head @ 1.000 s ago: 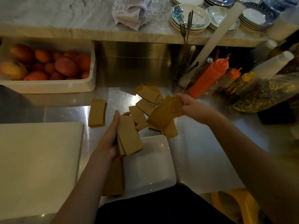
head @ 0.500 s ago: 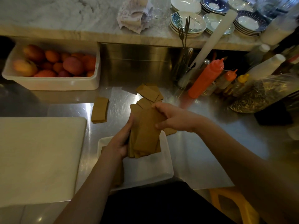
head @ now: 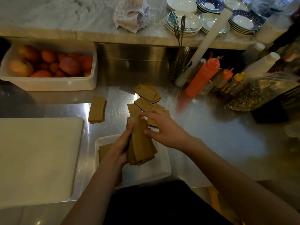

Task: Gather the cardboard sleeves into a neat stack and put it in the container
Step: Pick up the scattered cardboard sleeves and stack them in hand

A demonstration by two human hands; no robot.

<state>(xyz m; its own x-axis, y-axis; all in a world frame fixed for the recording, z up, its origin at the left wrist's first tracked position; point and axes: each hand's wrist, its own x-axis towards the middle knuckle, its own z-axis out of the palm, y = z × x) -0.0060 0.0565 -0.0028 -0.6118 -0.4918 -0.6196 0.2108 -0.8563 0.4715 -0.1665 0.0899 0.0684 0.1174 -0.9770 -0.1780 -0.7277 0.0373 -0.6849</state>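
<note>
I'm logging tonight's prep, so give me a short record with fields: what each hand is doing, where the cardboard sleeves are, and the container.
left hand: grips the sleeve stack, tilted, above the container
right hand: thumb and fingertips on the stack's upper end
container: white tray, with sleeves inside at its left
loose sleeves: scattered on the steel counter beyond the hands
small pile: by the cutting board's far corner

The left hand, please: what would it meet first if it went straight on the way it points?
Probably the loose cardboard sleeves lying just beyond the left hand, though it may pass above them; depth is unclear.
</note>
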